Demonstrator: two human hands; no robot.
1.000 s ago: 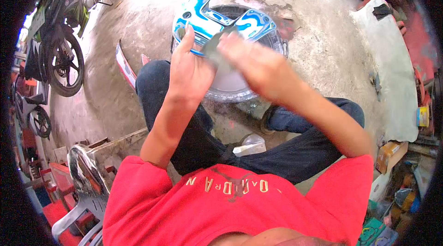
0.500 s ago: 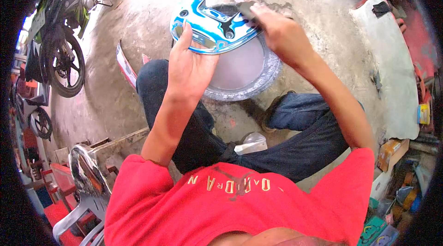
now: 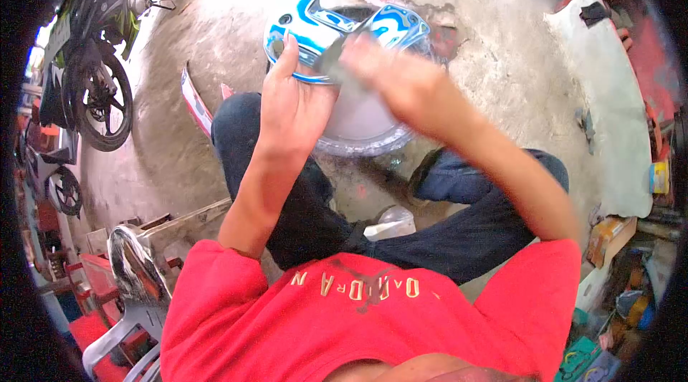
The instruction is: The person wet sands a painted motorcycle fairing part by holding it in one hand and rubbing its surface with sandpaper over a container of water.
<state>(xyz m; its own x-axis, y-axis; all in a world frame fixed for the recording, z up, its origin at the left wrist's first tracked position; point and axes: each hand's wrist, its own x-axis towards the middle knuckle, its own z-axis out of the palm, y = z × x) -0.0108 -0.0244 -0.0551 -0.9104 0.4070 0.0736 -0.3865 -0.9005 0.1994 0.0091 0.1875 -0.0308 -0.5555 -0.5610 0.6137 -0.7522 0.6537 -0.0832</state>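
My left hand (image 3: 295, 110) grips the lower left edge of a glossy blue-and-white motorcycle fairing panel (image 3: 307, 27), thumb on top and palm underneath. The panel is held over a round basin (image 3: 362, 145) of cloudy greyish water. In my right hand (image 3: 405, 84), blurred by motion, is a dark grey piece of sandpaper (image 3: 330, 63), which lies against the panel's lower middle edge. My right hand and the sandpaper hide part of that edge and of the basin.
A motorcycle (image 3: 97, 81) stands at the left. A red-and-white curved panel (image 3: 196, 101) lies on the concrete floor beside my knee. Behind it is a plastic chair (image 3: 118, 335). On the right are a long pale slab (image 3: 609, 110) and a cluttered pile with a cardboard box (image 3: 609, 239).
My right hand has moved left and toward me with the sandpaper, from the panel's right arm to its lower middle edge. My left hand and the panel have hardly moved.
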